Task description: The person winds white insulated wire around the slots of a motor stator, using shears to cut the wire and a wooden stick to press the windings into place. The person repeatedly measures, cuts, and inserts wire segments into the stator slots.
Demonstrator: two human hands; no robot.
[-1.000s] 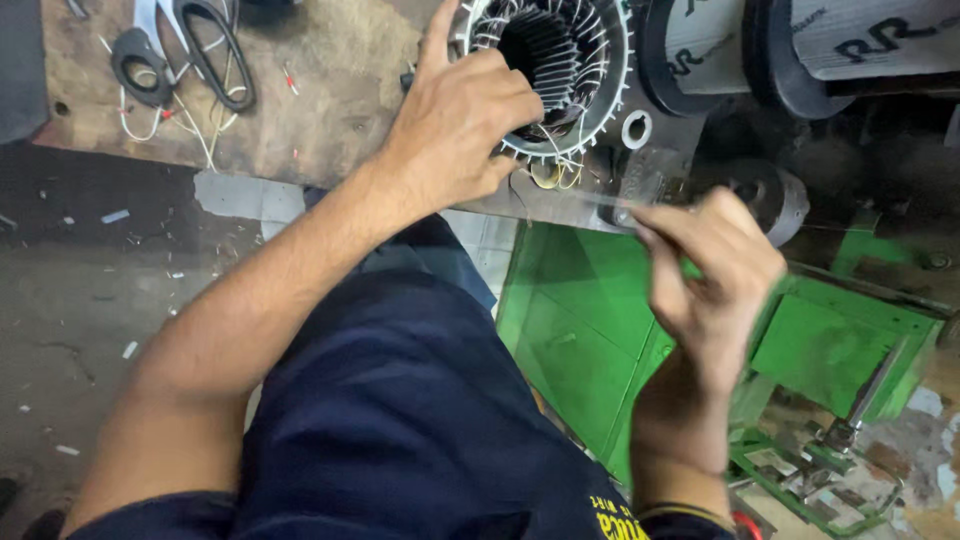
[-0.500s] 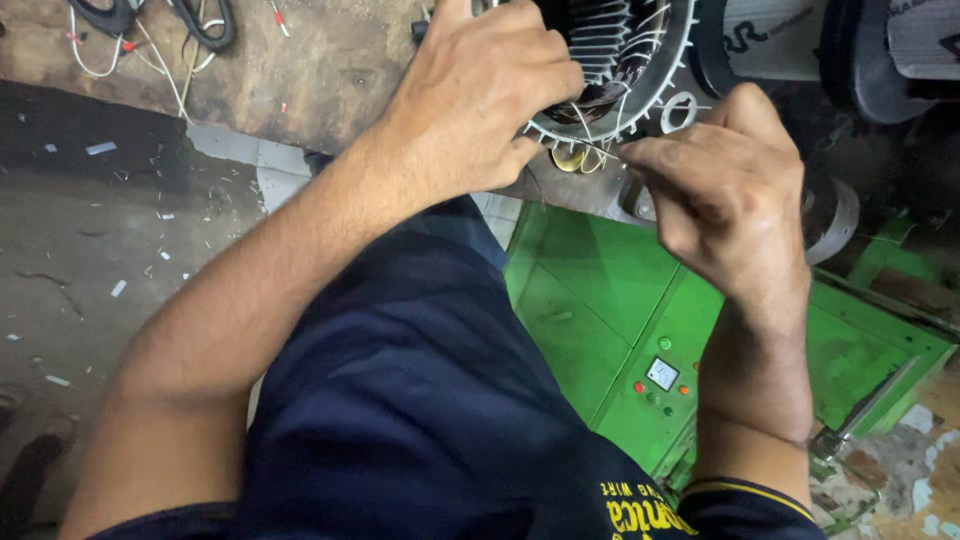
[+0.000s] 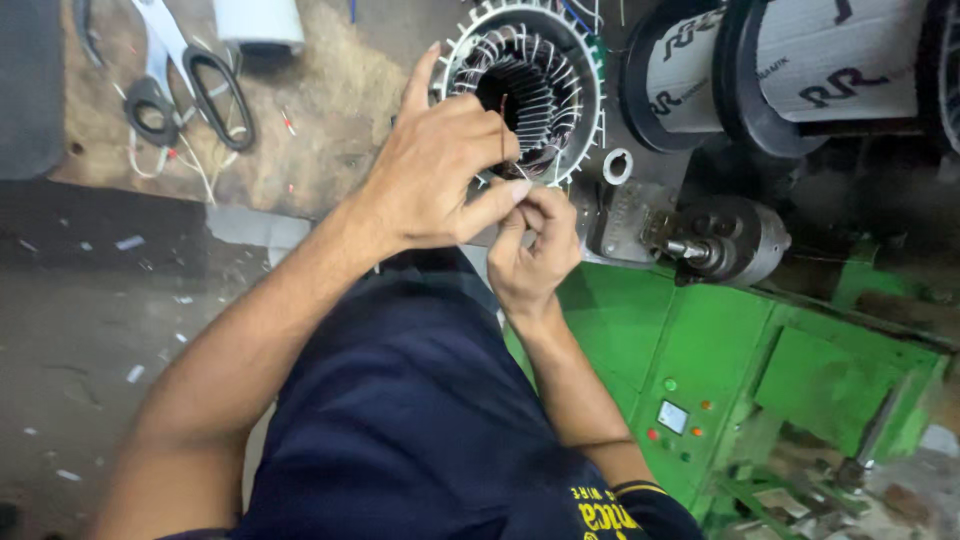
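Note:
A round motor stator (image 3: 545,75) with white slot liners lies on the worn wooden bench (image 3: 330,120). My left hand (image 3: 440,170) rests on its near rim, fingers curled against the slots, index finger raised and thumb stretched to the right. My right hand (image 3: 535,245) sits just below it, fingertips pinched on a thin strip or wire at the stator's lower edge, touching my left thumb. What is pinched is too small to make out. My dark blue shirt (image 3: 410,420) fills the lower middle.
Black-handled scissors (image 3: 195,80) and a white roll (image 3: 258,20) lie at the bench's far left. Large wire spools (image 3: 800,60) stand at the right. A small white ring (image 3: 617,165), a grey shafted motor (image 3: 735,240) and a green machine housing (image 3: 720,360) sit to the right.
My right hand has come in from the right and down to the stator's lower edge, meeting my left thumb. The view has shifted, showing more of the bench and spools.

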